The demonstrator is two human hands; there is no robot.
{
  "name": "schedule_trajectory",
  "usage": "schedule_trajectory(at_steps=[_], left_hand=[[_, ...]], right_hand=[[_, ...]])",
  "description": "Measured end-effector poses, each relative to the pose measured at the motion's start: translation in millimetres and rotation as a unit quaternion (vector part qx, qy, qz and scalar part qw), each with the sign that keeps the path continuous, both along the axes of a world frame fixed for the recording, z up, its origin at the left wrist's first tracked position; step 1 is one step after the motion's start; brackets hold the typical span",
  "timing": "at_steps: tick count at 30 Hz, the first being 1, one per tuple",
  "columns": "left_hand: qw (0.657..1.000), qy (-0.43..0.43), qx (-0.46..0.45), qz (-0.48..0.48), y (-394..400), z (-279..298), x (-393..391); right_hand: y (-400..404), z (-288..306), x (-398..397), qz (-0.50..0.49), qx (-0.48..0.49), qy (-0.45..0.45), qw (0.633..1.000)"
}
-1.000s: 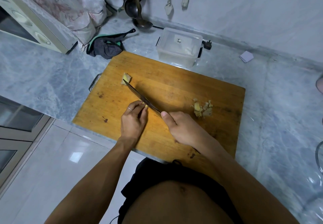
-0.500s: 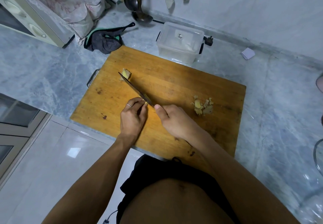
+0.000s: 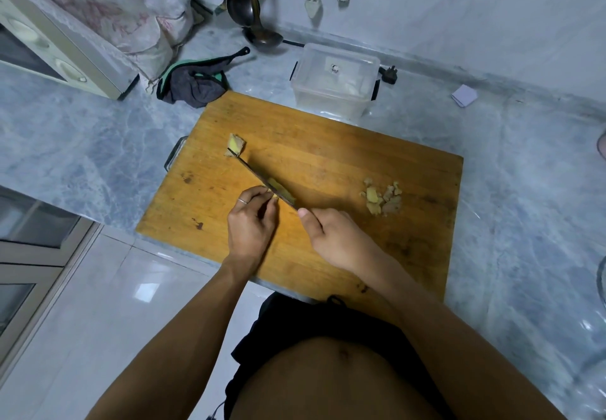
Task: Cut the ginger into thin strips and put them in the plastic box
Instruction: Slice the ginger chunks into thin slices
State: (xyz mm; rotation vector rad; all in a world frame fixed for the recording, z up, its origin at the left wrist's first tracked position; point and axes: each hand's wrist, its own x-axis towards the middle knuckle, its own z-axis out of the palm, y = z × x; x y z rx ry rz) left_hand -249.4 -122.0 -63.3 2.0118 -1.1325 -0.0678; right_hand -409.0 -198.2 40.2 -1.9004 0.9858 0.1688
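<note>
- An oven [image 3: 49, 48] is sitting on the table [image 3: 82, 144] far to the left of the left hand, with a bag [image 3: 131, 9] leaning beside it.
- A dark cloth [image 3: 193, 83] is lying beyond the left hand, just past the board's [image 3: 328, 163] far left corner.
- A ginger chunk [image 3: 236, 145] is lying on the board beyond the left hand, touching the knife's [image 3: 262, 180] tip.
- The left hand [image 3: 251, 222], ring on one finger, is curling its fingertips onto a ginger slice [image 3: 281, 191], pinning it against the blade's side.
- The knife is running slantwise from the chunk back toward the right hand.
- The right hand [image 3: 334, 239] is gripping the knife handle, thumb lying along the top; the handle itself is hidden.
- The box [image 3: 334, 81], lid on, is standing on the table beyond both hands, just past the board's far edge.
- Ginger bits [image 3: 382, 198] are lying in a heap on the board, right of the right hand.
- A folded paper [image 3: 464, 95] is lying near the wall, far to the right.
</note>
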Motion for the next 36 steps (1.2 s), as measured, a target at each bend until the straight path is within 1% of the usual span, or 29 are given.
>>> schedule_trajectory(at_steps=[4,8,15,26,31,36], left_hand=[[1.000,-0.008,0.003,-0.007,1.7,-1.3,0.8],[1.000,-0.011,0.007,-0.009,1.4,0.5,-1.3],[1.000,-0.010,0.019,-0.006,1.8,2.1,-2.1],[1.000,-0.005,0.013,-0.006,1.7,4.8,-1.9],[1.000,-0.001,0.018,-0.006,1.2,5.0,-1.7],[1.000,0.003,0.024,-0.005,1.3,4.7,-0.9]], right_hand=[[0.5,2.8,-2.7,-0.012,0.001,-0.011,1.000],[-5.2,10.8,-8.2,-0.028,0.027,-0.022,0.999],[-5.4,21.0,-20.1,-0.008,0.021,-0.039,0.999],[-3.2,23.3,-21.7,-0.004,0.004,-0.036,0.999],[-3.5,18.5,-22.9,-0.012,0.028,-0.037,0.999],[-3.3,21.5,-22.3,-0.007,0.021,-0.031,0.999]])
